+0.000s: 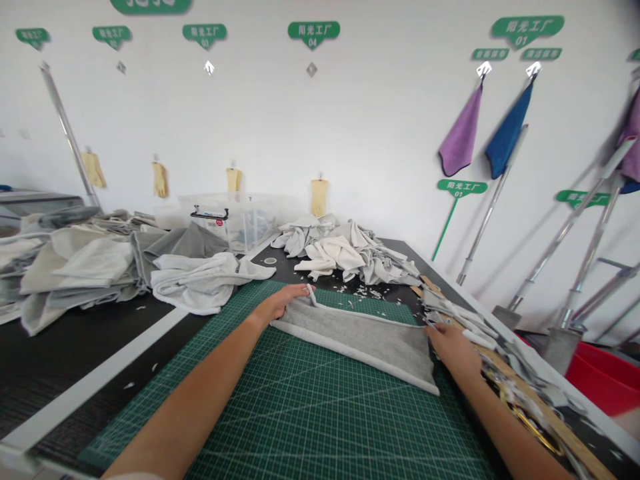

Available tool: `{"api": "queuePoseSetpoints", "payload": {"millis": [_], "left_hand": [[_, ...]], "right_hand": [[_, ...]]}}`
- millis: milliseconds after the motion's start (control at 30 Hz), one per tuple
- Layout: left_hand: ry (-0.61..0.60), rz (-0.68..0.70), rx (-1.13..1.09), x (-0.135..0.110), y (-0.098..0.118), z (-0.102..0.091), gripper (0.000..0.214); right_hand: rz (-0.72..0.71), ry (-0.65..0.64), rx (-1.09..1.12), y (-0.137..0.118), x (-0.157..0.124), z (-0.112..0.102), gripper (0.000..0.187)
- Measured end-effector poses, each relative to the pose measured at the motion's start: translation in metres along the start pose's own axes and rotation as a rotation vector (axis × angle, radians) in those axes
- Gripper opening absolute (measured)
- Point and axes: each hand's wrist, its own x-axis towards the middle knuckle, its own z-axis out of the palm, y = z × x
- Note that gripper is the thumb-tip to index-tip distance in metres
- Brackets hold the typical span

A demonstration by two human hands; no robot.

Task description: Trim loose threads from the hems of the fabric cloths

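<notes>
Where hands [280, 305] [453, 350] rest, green cutting mat [310, 413]

The folded fabric [355, 340] I touch is mid-grey, edged in paler grey. The cutting mat [320, 413] beneath it is green, ruled with a white grid.

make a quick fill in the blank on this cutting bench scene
1. The left hand and right hand both touch a ____ fabric strip.
2. The strip lies on a ____ cutting mat.
3. Yellow gloves hang in a row on the ____.
4. Beside the purple cloth, the hanging cloth is ____.

grey; green; wall; blue
</notes>
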Motion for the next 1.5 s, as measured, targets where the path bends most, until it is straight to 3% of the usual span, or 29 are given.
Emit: {"api": "queuePoseSetpoints", "payload": {"millis": [233,467,867,1233,1367,1500], "left_hand": [[0.045,-0.069,-0.091,0.000,-0.001,0.000,0.051],[0.072,0.158,-0.180,0.004,-0.011,0.002,0.048],[0.041,0.227,-0.143,0.007,-0.017,0.016,0.051],[0.030,0.085,-0.138,-0.004,-0.012,0.046,0.043],[0.045,0.233,-0.022,-0.004,-0.015,0.049,0.040],[0.084,0.379,0.062,0.002,-0.024,0.050,0.039]], "right_hand": [[-0.011,0.003,-0.005,-0.001,-0.001,-0.001,0.047],[-0.004,0.004,-0.009,0.001,0.002,0.001,0.050],[-0.009,-0.002,0.007,0.000,0.002,0.000,0.046],[-0.014,-0.020,0.002,-0.001,-0.001,-0.001,0.043],[-0.013,-0.019,-0.005,0.002,0.002,0.000,0.045],[-0.010,0.104,0.029,0.004,0.003,-0.005,0.051]]}}
